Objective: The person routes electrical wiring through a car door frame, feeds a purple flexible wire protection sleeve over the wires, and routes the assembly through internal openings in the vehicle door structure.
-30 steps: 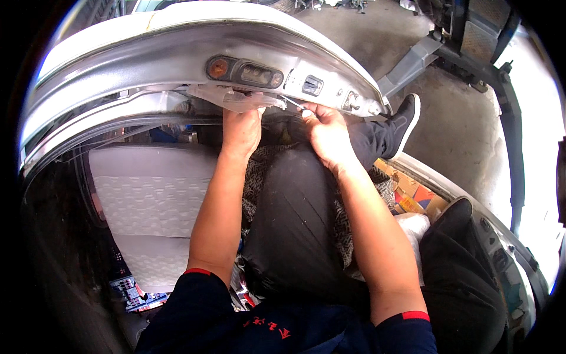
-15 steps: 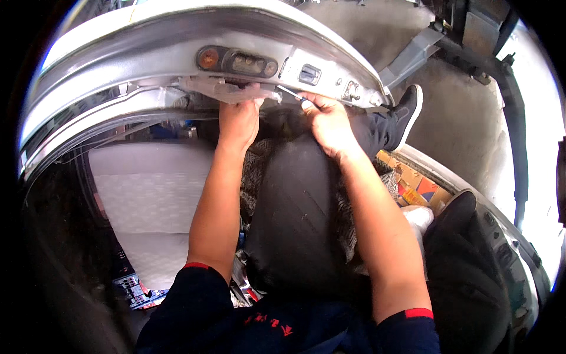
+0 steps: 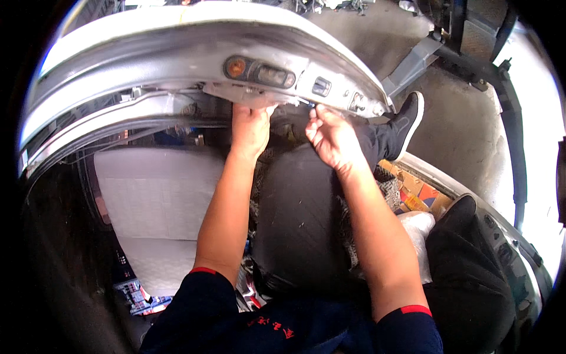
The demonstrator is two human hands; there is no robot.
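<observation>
At the lower edge of a silver car body panel [image 3: 177, 59], a thin pale plastic piece [image 3: 239, 94] is held by my left hand [image 3: 250, 133]. The fingertips of that hand are hidden behind the piece. My right hand [image 3: 332, 137] pinches a screwdriver [image 3: 312, 105] with a dark blue handle, most of it covered by the fingers. Its thin metal shaft points left toward the right end of the pale piece. Above my hands, the body panel carries a lamp unit with an orange round lens [image 3: 236, 68] and a small rectangular latch opening [image 3: 321, 87].
A light grey seat [image 3: 165, 194] lies left of my arms. My bent dark-trousered leg [image 3: 300, 206] rises between them. Cardboard boxes [image 3: 413, 189] and a clear plastic bag [image 3: 417, 236] sit at the right. A metal lift arm [image 3: 413, 62] stands over the floor beyond.
The body panel, lamp and pale piece now appear further right and slightly lower in view. My right hand has turned, its fingers more curled, and less of the screwdriver shaft shows.
</observation>
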